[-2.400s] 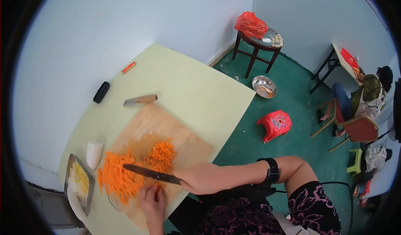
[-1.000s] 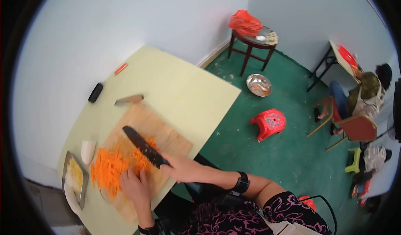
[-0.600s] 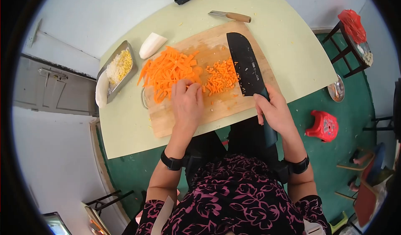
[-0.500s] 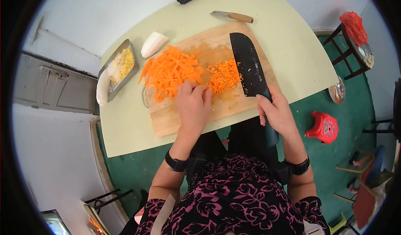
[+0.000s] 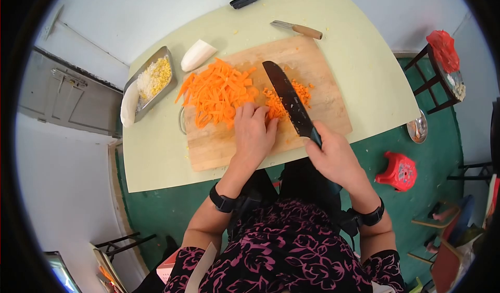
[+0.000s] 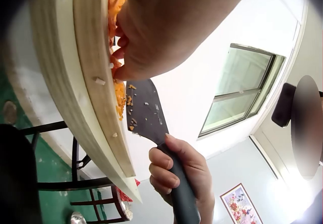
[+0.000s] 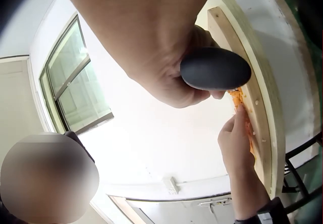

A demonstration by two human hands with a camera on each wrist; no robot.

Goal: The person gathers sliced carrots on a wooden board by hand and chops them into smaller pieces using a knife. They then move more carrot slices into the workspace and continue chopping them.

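On the wooden cutting board [image 5: 328, 98] lies a heap of carrot strips [image 5: 216, 92], with a smaller pile of finely chopped carrot [image 5: 301, 92] to its right. My left hand [image 5: 253, 135] has bent fingertips at the near edge of the strips, holding some carrot down; the hand partly hides these pieces. My right hand [image 5: 333, 155] grips the dark handle [image 6: 184, 193] of a black-bladed kitchen knife [image 5: 288, 98]. The blade crosses over the chopped pile, just right of the left fingertips, with carrot bits stuck to it in the left wrist view.
A metal tray [image 5: 169, 87] of chopped white and yellow food stands left, a long white radish-like piece [image 5: 129, 105] on its edge. A cut white piece [image 5: 198, 55] lies behind the board. Farther back are a wooden-handled tool [image 5: 306, 31] and a black case [image 5: 245, 0].
The head view has swung from the room down to the board. In the last half second the knife has moved left from beside the chopped carrot to over it, turning more edge-on.
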